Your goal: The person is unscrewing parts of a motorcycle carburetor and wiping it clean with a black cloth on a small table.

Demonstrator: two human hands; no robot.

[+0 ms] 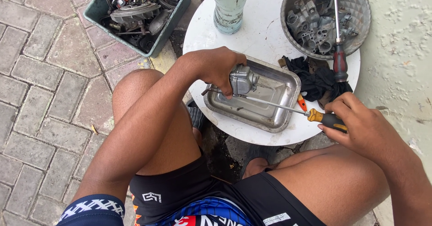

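My left hand [219, 68] grips a grey metal carburetor [243, 79] and holds it over a steel tray [274, 113] on a round white table [265, 37]. My right hand [360, 120] is closed on the yellow and black handle of a long screwdriver [321, 116]. Its shaft runs left across the tray and the tip meets the carburetor's lower side.
A grey bowl [355, 1] of metal carburetor parts stands at the table's back right, with a red-handled screwdriver [339, 59] leaning in it. A black rag [317, 80] lies beside the tray. A pale green post [230, 5] rises behind. A green crate [101, 8] of engine parts sits on the paving.
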